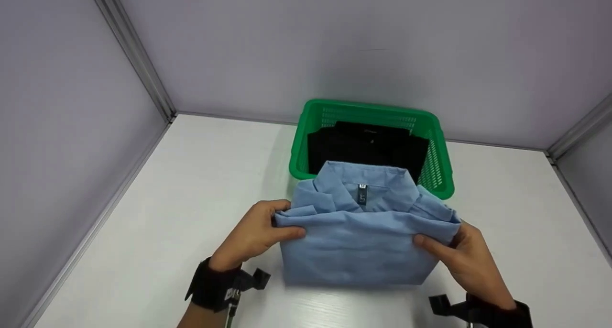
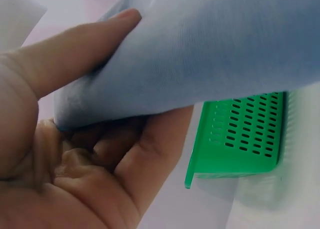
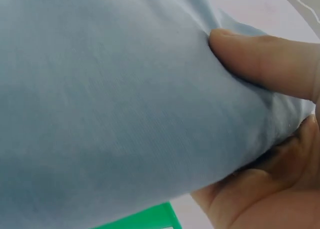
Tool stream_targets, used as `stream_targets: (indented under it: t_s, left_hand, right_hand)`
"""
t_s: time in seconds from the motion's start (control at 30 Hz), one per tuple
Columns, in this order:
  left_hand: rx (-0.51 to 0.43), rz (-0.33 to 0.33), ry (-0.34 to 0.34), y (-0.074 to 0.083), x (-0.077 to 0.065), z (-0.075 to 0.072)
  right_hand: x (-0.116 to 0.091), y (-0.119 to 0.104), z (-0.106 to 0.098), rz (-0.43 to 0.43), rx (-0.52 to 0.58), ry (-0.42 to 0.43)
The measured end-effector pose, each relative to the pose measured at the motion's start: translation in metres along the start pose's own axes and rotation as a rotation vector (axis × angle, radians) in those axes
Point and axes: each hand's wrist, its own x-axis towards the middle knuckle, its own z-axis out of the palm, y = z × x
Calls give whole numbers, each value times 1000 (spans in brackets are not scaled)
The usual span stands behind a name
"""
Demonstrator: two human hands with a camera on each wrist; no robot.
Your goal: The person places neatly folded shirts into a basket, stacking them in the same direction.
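Note:
A folded light-blue shirt [image 1: 354,246] is held up above the table, its collar and dark label facing up. My left hand [image 1: 256,230] grips its left edge, thumb on the near face and fingers underneath. At the opposite edge my right hand [image 1: 466,256] pinches the cloth the same way. In the left wrist view the thumb presses the shirt [image 2: 200,49] while the fingers lie beneath it. The right wrist view shows the shirt [image 3: 125,104] between thumb and fingers. Behind it stands a green basket [image 1: 442,168], partly covered by the collar, with folded black clothing [image 1: 363,146] inside.
The basket stands on a white table [image 1: 210,175] close to the back wall [image 1: 267,55]. Grey panels rise at the left and right sides, joined by metal corner strips. White table surface lies on both sides of the basket.

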Motion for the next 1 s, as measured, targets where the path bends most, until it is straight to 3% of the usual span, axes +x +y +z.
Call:
stream_targets:
  t_s: [0.57,0.8,1.0]
  left_hand:
    - [89,133,198,9,6,9]
    - [113,213,225,28,15,6]
    - [133,251,241,49,27,-1]
  right_hand:
    - [-2,1,4,-44,-68,133]
    - [0,-3,1,-61,-90,219]
    - [5,-22,-14,-110,-146,277]
